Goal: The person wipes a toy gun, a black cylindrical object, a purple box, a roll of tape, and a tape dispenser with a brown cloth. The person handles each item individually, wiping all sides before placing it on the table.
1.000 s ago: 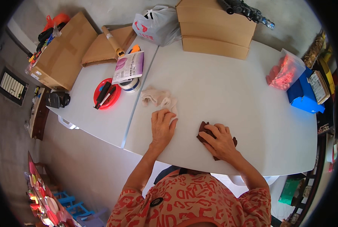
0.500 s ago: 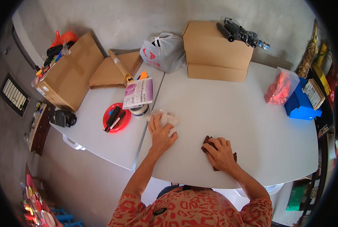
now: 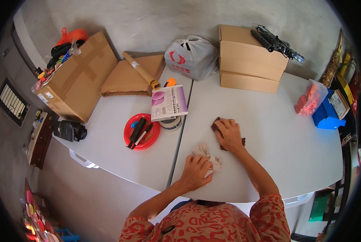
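Note:
Near the front edge of the white table point(image 3: 265, 169), my left hand point(image 3: 194, 173) grips a crumpled white cloth point(image 3: 204, 151) pressed to the tabletop. It may be tissue; I cannot tell. Farther from me and to the right, my right hand point(image 3: 229, 135) lies over a dark brown cloth point(image 3: 215, 123), fingers bent around it. Bits of the brown cloth show on both sides of that hand; the rest is hidden under the palm. Both cloths are on the table section right of the seam.
Left of the seam sit a red plate point(image 3: 151, 142) with black tools, a roll of tape point(image 3: 171, 124) under a purple-and-white packet point(image 3: 170, 103), and a cardboard tube point(image 3: 140, 69). Behind stand a grey plastic bag point(image 3: 192, 58) and cardboard boxes point(image 3: 249, 60). A blue box point(image 3: 327, 115) is at right.
My left hand has drawn the white cloth toward me and rightward. My right hand has pushed the brown cloth farther away and closer to the seam. The view has shifted slightly.

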`<state>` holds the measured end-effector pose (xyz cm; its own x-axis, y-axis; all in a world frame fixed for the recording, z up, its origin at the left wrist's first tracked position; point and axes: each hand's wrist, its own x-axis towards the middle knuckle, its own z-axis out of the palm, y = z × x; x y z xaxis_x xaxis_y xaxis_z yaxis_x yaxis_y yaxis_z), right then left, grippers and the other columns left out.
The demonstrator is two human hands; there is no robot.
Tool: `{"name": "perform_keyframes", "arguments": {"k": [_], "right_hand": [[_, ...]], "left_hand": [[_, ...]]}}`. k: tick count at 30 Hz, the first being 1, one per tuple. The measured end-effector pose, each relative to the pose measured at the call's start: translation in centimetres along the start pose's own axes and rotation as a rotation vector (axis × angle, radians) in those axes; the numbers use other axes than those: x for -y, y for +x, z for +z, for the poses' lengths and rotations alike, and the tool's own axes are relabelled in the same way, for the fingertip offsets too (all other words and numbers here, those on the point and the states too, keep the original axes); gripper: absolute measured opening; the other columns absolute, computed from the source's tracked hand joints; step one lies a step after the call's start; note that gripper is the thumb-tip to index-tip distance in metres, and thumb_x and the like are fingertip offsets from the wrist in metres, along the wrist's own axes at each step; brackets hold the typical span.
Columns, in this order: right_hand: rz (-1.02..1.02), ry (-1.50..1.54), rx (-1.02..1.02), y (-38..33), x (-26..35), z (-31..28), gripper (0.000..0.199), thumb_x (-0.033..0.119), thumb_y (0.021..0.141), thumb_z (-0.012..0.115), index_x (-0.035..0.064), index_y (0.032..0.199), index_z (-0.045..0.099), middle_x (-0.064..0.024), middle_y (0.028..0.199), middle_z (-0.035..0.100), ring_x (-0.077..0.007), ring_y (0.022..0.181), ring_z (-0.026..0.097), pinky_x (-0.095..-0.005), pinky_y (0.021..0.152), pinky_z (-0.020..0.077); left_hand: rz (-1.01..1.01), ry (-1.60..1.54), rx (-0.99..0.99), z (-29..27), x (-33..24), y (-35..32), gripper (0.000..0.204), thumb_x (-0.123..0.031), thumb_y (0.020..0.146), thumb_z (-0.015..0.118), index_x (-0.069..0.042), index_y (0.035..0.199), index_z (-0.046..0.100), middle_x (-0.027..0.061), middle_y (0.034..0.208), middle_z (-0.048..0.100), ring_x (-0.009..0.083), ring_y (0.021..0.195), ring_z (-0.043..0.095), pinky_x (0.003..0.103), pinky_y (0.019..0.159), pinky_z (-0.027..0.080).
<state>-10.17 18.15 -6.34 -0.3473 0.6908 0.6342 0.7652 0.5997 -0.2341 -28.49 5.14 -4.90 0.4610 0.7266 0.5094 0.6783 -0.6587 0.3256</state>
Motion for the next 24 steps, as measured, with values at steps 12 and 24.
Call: {"name": "perform_keyframes", "arguments": {"k": [12,24], "right_hand": [[-0.148,-0.023,0.070,2.1,3.1,1.3,0.027,0.017,0.079,0.063,0.0164,0.107,0.064,-0.0005,0.111,0.062,-0.0259,0.100,0.053,-0.0431,0.084,0.0370],[0.060,-0.194,-0.097,3.2,0.8,5.6,0.033,0.013,0.075,0.065,0.0162,0.108,0.062,-0.0060,0.112,0.059,-0.0289,0.099,0.052,-0.0429,0.080,0.0421]], "left_hand": [[-0.061,0.063,0.020,-1.7,1.4,-3.3,0.046,-0.027,0.066,0.074,-0.013,0.107,0.060,0.0093,0.121,0.050,0.0331,0.117,0.043,0.050,0.089,0.037],[-0.832,0.654,-0.171,-12.2,11.9,-15.1,0.047,-0.022,0.077,0.069,-0.011,0.120,0.054,0.0107,0.124,0.050,0.0344,0.112,0.047,0.050,0.083,0.041]]}}
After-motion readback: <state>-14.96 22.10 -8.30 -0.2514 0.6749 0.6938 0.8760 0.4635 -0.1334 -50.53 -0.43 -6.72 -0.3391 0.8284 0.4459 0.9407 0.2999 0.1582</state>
